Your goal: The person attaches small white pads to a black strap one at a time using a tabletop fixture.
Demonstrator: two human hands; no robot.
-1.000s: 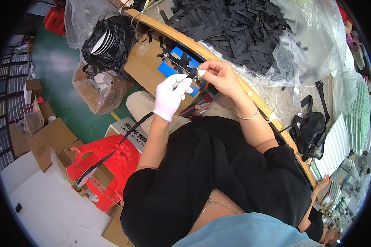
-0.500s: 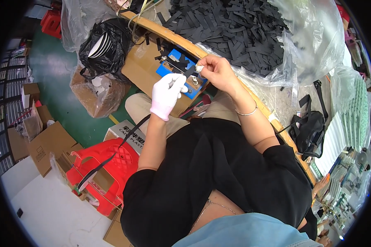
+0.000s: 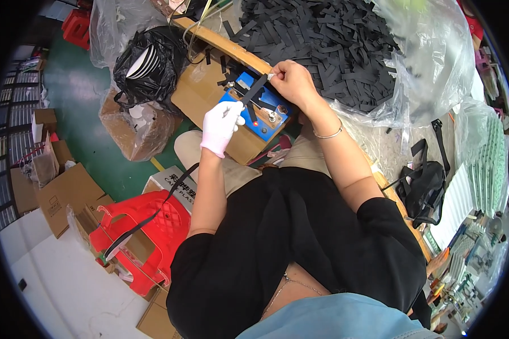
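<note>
My left hand, in a white glove, pinches one end of a flat black strap. The bare right hand grips its far end near the wooden table edge, a bit of white showing at the fingertips. Between the hands the strap is stretched at a slant. Just below it sits a blue device with metal parts, and several black pieces lie on and around it. A long black band runs from a reel on the red stool up behind my left wrist.
A large heap of cut black strips lies on clear plastic across the wooden-edged table. Left of the device are a black plastic bag and a bagged carton. A black mesh bag rests at the right; another person's hand shows beyond.
My hands have drawn apart, the right going up and the left slightly down and left. More of the strap now shows stretched between them.
</note>
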